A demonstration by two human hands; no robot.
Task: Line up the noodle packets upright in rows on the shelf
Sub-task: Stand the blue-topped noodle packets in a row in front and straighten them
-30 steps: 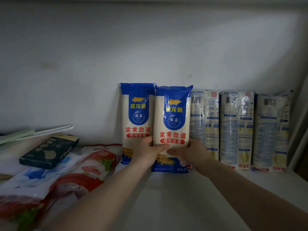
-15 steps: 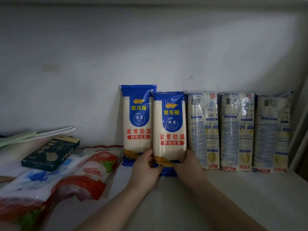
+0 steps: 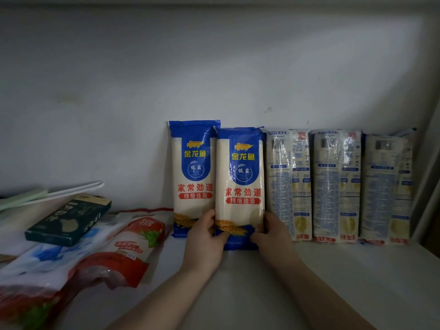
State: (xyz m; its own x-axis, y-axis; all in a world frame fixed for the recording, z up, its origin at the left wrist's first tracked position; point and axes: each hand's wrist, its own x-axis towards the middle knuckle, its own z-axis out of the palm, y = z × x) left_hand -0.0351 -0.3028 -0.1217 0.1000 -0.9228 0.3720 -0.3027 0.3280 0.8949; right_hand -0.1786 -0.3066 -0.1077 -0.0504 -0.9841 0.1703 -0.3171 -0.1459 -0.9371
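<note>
Head view. 5 noodle packets stand upright in 1 row against the back wall (image 3: 214, 67) of a white shelf (image 3: 333, 282). The held packet (image 3: 239, 182), second from the left, is a tall, flat, glossy plastic bag: blue top and base, cream middle, red lettering, a golden fish logo. The left hand (image 3: 204, 236) and right hand (image 3: 273, 234) each curl a grip round its lower edges, thumbs on the front. Its twin, the leftmost packet (image 3: 194, 172), touches it and shows the same face. 3 reversed packets (image 3: 337, 186) to the right show pale printed backs under shiny film. On the left lie a dark flat box (image 3: 69, 220) and 2 crinkled red-and-white bags (image 3: 114, 260).
</note>
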